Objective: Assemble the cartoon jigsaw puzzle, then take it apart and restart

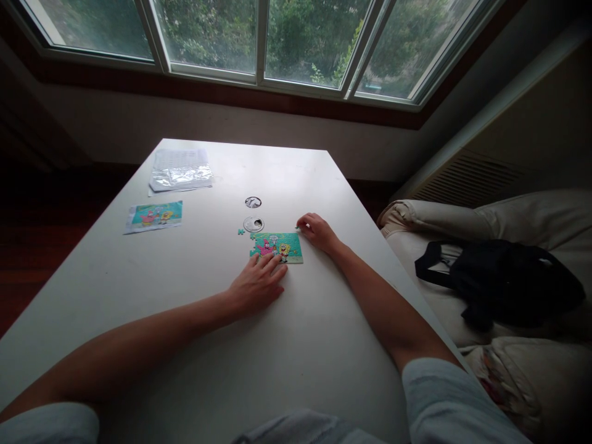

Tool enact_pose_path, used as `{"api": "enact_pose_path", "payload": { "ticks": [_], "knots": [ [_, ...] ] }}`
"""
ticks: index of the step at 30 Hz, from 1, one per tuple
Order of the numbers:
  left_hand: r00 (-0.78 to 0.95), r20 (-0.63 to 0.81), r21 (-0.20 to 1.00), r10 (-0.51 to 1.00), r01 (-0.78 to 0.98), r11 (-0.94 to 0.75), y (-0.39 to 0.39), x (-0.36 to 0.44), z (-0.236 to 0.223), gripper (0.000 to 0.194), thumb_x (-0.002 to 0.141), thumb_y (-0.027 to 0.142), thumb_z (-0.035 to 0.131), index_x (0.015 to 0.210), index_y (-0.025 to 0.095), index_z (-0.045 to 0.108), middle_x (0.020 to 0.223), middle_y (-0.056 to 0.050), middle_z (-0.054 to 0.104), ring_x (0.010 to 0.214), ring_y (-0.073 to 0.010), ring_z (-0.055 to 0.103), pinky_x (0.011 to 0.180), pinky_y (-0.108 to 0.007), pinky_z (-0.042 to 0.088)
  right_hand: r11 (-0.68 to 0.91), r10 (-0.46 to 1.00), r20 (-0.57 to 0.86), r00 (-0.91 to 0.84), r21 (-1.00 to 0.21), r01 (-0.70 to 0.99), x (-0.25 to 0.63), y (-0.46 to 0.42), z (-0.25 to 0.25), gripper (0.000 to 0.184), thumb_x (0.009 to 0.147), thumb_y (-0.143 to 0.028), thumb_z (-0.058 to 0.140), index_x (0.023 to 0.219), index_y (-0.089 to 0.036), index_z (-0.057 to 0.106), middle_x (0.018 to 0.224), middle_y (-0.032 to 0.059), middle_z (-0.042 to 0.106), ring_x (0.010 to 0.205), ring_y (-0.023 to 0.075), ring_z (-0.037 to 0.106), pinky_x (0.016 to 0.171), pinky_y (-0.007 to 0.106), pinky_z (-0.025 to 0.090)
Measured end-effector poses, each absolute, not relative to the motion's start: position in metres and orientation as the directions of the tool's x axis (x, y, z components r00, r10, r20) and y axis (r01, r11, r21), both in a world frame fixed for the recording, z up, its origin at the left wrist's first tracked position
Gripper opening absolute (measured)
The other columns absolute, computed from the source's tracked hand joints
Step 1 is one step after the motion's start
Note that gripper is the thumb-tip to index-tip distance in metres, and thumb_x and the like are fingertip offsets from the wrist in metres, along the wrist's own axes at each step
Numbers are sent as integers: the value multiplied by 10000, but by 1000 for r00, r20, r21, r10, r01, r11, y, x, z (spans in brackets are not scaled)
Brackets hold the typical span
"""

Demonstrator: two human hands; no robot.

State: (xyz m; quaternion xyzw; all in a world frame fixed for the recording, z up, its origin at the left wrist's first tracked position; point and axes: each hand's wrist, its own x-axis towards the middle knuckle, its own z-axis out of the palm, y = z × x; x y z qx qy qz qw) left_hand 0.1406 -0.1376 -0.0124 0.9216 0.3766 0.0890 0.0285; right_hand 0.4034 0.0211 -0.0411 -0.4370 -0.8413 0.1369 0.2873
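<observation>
A small cartoon jigsaw puzzle (292,242), mostly joined, lies on the white table with a ragged left edge. My left hand (259,282) rests with outstretched fingers on its lower edge, covering part of it. At the puzzle's upper right corner, my right hand (319,232) pinches a tiny green puzzle piece (297,227) between thumb and fingers. A loose teal puzzle piece (241,232) sits just left of the puzzle. Two round discs, a farther one (253,202) and a nearer one (254,224), lie beyond the puzzle.
On the table's left are a printed picture sheet (157,216) with the same cartoon scene and papers with a clear plastic bag (181,169). Right of the table (185,271) stands a pale sofa (439,216) with a dark bag or garment (513,283) on it. Windows (213,37) line the far wall.
</observation>
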Motion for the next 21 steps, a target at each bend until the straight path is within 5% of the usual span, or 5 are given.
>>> {"api": "enact_pose_path", "payload": {
  "ticks": [8, 21],
  "knots": [
    [795, 132, 141, 593, 577, -805, -137, 139, -16, 493, 1017, 434, 472, 1455, 207, 469, 1580, -146, 427, 1450, -341, 384, 1186, -536, 298, 475, 875, 290, -388, -676, 563, 394, 18, -39, 175, 919, -311, 560, 972, -211, 693, 822, 22, 715, 708, 162, 616, 703, 297, 485],
    [789, 150, 94, 595, 588, -803, -144, 142, -9, 481, 979, 411, 552, 1384, 153, 524, 1527, -181, 475, 1396, -344, 443, 1158, -499, 332, 456, 795, 222, -565, -833, 314, 356, -10, -20, 298, 875, -322, 650, 1138, -204, 724, 931, 41, 728, 824, 164, 654, 798, 301, 535]
  ]
}}
